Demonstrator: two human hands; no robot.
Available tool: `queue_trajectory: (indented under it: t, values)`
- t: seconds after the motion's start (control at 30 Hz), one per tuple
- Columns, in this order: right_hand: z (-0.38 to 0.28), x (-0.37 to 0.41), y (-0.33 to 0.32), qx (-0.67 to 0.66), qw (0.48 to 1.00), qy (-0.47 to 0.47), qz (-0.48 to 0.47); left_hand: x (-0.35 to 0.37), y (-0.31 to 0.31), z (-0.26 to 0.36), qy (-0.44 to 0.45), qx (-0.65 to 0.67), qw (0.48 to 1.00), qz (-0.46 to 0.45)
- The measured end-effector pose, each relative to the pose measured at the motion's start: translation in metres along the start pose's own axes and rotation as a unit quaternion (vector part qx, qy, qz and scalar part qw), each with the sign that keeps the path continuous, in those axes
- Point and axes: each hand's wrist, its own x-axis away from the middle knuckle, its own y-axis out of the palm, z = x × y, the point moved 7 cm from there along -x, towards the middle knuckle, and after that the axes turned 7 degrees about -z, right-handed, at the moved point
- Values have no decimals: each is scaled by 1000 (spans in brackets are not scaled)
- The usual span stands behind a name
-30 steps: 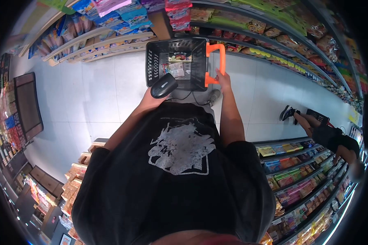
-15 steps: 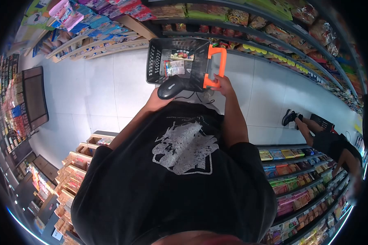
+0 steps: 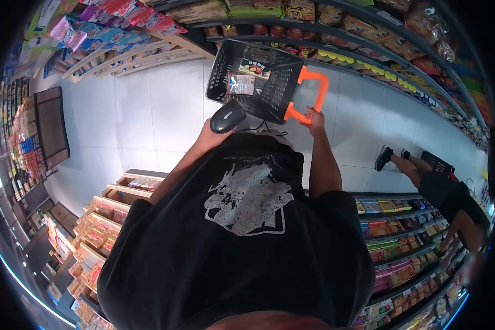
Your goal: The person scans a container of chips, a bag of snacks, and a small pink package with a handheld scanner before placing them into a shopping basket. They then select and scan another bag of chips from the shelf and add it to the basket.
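A black shopping basket (image 3: 281,82) with perforated walls is in front of me, turned at an angle. My right hand (image 3: 316,122) is closed round the near corner of its orange handle (image 3: 323,88). Inside the basket lie a flat box with food pictures (image 3: 257,68) and a clear packet (image 3: 240,85). My left hand (image 3: 209,135) grips a rounded black handheld scanner (image 3: 228,116), whose head overlaps the basket's near edge in view. The fingers under the scanner are mostly hidden.
Snack shelves (image 3: 363,41) run along the far side. Wooden racks (image 3: 140,58) hold bagged goods at upper left, and wooden bins (image 3: 107,212) stand at lower left. Another person (image 3: 451,192) stands at right, near a second dark basket (image 3: 438,165) and more shelves (image 3: 393,236).
The basket has shifted right and rotated clockwise in view, with my right hand moving right on its handle. My left hand and the scanner have barely moved.
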Motion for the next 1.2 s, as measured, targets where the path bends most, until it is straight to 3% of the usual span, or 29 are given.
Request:
queue_trajectory:
  t: [0.17,0.37,0.57,0.7,0.9,1.2]
  values:
    - [4,14,-14,-11,1000,3,-3,-16,-2,21,-14,-10,1000,-2]
    - [-2,32,-12,-2,1000,-8,26,-41,-10,26,68,2,996,-65]
    - [-19,38,15,41,999,-24,17,-44,-33,54,113,60,990,-52]
    - [-24,32,28,56,996,-24,63,-45,-54,46,104,115,987,-44]
    - [-38,13,33,84,992,-85,40,-45,-89,16,93,120,988,25]
    - [-100,-45,89,180,976,-98,68,-32,-131,8,76,98,992,0]
